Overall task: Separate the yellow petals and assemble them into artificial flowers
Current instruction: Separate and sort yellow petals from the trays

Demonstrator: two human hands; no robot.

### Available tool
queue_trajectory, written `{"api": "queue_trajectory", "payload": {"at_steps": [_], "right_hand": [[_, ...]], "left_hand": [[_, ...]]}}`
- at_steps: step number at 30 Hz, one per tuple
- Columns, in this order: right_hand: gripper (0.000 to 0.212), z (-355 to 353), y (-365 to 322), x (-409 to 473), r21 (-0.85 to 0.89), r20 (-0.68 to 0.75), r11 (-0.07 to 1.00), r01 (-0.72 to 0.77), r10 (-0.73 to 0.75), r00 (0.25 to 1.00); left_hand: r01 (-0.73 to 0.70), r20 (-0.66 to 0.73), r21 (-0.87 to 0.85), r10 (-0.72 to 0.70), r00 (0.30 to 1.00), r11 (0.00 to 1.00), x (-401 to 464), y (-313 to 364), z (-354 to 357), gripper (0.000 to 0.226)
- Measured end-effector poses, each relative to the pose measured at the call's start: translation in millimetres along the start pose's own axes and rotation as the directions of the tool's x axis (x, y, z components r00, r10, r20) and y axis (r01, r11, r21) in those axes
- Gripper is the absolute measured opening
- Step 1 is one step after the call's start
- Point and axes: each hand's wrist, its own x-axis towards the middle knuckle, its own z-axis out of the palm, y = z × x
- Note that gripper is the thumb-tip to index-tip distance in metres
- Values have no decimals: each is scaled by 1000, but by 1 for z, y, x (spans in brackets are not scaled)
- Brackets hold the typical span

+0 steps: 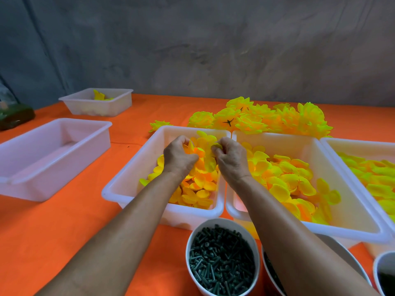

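Both hands work over the middle bin (pixel 132 184): left hand (pixel 178 155) curls round yellow petals (pixel 199 150), right hand (pixel 229 155) pinches one petal. Finished flowers (pixel 267 119) lie at one o'clock. No readable writing.

Orange tablecloth (pixel 64 221) under everything, grey wrinkly backdrop (pixel 213 43) behind, and some dark green thing (pixel 16 116) at the far left edge.

Both hands (pixel 205 155) among yellow petals (pixel 203 146)
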Motion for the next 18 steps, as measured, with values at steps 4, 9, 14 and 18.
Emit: {"api": "queue_trajectory", "payload": {"at_steps": [4,9,14,18], "right_hand": [[14,1,1,0,-51,-34,999,0,-1,999],[15,2,0,-2,-97,-80,995,19,-26,996],[16,4,0,-3,-141,-84,988,58,-70,994],[14,6,-1,-6,-114,-49,983,143,-150,988]], "left_hand": [[85,-30,72,-83,996,994,3,0,3,28],[135,-25,110,-133,991,985,4,-3,6,31],[234,-22,31,-234,972,972,6,-2,6,38],[330,-31,-165,-340,940,929,7,-6,3,40]]}}
